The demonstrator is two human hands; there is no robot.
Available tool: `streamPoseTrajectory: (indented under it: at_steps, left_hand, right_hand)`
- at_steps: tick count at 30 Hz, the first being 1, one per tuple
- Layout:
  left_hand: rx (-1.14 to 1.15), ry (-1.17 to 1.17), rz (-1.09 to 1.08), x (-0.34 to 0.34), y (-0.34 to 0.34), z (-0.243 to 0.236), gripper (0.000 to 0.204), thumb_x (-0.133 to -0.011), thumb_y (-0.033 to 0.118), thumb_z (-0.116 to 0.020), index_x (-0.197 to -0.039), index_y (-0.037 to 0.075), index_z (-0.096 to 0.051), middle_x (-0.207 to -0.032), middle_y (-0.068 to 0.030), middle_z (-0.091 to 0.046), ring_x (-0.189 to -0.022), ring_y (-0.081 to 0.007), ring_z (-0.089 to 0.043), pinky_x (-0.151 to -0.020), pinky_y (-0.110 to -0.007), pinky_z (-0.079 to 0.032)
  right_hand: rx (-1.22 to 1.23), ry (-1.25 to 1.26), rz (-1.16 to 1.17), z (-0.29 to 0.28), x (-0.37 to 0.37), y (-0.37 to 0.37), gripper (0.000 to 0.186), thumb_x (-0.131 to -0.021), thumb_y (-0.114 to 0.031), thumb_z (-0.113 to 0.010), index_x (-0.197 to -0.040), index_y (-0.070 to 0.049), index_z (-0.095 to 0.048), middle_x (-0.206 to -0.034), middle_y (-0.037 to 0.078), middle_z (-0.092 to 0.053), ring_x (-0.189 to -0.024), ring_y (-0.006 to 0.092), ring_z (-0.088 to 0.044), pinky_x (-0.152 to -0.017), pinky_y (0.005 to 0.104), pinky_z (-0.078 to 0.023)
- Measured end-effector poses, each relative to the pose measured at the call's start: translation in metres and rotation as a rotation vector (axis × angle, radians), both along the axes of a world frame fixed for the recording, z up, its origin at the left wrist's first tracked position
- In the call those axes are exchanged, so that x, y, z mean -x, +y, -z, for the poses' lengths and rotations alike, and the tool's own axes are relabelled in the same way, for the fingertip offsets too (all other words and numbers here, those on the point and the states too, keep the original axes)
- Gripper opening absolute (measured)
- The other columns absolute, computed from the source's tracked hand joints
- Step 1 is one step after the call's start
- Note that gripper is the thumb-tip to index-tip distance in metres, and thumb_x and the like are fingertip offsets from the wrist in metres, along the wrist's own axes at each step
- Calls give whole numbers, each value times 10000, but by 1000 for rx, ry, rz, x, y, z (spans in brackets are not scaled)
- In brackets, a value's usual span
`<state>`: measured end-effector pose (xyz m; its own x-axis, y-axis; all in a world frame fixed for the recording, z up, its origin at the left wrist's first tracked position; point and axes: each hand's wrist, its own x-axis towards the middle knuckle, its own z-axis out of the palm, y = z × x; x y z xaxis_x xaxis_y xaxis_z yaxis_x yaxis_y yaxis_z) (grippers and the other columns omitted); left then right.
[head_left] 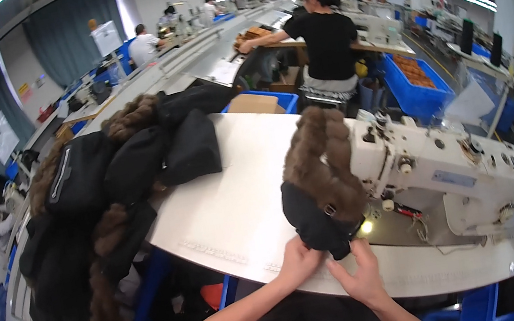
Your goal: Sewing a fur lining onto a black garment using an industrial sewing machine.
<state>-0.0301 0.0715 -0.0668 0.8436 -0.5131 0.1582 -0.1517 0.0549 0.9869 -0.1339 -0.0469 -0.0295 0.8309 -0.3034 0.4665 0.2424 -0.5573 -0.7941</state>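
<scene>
I observe, remotely, left hand (301,262) and right hand (361,273), fingers gripping the fur-trimmed black piece (316,208); sewing machine (426,156) alongside.

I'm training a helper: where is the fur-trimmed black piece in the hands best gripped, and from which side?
Probably by its black cloth end, from the near side: that end lies closest, while brown fur bulges beyond and the sewing machine crowds the right.

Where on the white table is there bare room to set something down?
The widest bare patch of the white table lies between the black garment pile and the fur-trimmed black piece; a narrower strip runs along the front edge, right of the right hand. The sewing machine crowds the right.
</scene>
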Motion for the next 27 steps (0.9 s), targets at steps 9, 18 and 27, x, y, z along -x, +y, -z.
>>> streamPoseTrajectory:
  at_steps: [9, 18, 27]
  left_hand:
    - [-64, 71, 143, -61, -4, -17, 175, -799, 45, -637, -969, 6, -659, -909, -33, -670, -835, -112, -613, -723, -294, -507]
    - [-488, -518, 895, -96, 19, -32, 319, -728, 28, -697, -1041, 24, -636, -1050, -118, -622, -987, -262, -598, -871, -377, -473]
    - [-97, -182, 328, -72, -2, -31, 190, -776, 57, -780, -929, 8, -678, -894, -25, -677, -773, -105, -601, -695, -273, -503]
  right_hand:
    - [-207, -4, -13, 23, -12, 24, 387, -823, -140, -695, -1157, 13, -574, -1064, 135, -571, -991, 278, -565, -883, 337, -441]
    - [39, 76, 82, 4, -9, 39, 438, -805, -182, -709, -1128, 71, -555, -1075, 210, -575, -966, 360, -582, -808, 384, -498]
    - [510, 37, 173, -15, -18, 43, 582, -846, -257, -660, -1246, 123, -475, -1250, 221, -524, -1132, 354, -554, -913, 363, -500]
